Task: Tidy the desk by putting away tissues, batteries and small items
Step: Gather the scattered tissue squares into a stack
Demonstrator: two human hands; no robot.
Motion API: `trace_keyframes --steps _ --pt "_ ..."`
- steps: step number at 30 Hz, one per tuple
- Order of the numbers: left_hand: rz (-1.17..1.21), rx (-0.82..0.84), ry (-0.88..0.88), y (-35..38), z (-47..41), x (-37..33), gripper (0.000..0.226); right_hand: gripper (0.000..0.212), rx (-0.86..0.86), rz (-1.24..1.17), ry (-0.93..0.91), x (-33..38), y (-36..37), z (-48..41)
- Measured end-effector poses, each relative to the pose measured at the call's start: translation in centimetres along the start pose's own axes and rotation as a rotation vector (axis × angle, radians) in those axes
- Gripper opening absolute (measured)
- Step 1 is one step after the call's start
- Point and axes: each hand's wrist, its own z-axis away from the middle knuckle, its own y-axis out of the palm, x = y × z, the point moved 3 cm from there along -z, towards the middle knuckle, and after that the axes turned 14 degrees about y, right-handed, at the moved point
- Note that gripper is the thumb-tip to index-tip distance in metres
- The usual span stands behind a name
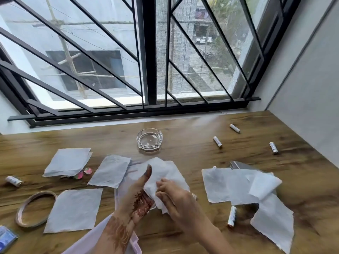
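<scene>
Both hands hold one crumpled white tissue above the middle of the wooden desk. My left hand, with henna patterns, grips its left side, thumb up. My right hand pinches its lower right part. Flat tissues lie around: one at far left, one beside it, one at front left, and several overlapping at right. Batteries lie at back right, one at front right and one at far left.
A glass ashtray stands at the back centre. A pinkish band ring and a blue packet lie at front left. Small pink round items peek from under the far-left tissue. A pale lilac tray sits under my left arm.
</scene>
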Motion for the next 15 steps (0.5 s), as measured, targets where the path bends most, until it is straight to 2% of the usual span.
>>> trace_keyframes --steps 4,7,10,13,15 --pt "-0.122 -0.148 0.086 -1.2 -0.5 0.9 0.017 0.057 -0.107 -0.016 0.077 -1.3 -1.6 0.3" --pt "-0.128 -0.181 0.119 -1.3 -0.6 1.2 0.016 0.051 -0.247 0.085 0.144 -3.5 -3.5 0.8" --pt "-0.135 -0.172 0.108 -1.6 -0.6 1.4 0.017 0.03 -0.321 0.297 0.255 -6.5 -5.1 1.8" --pt "-0.132 -0.177 0.09 -1.6 -0.4 1.5 0.016 0.038 -0.269 0.471 0.379 -9.0 -5.8 2.9" --pt "-0.122 -0.194 0.081 -1.7 -0.4 1.7 0.015 0.032 -0.243 0.583 0.439 -9.7 -6.0 3.6"
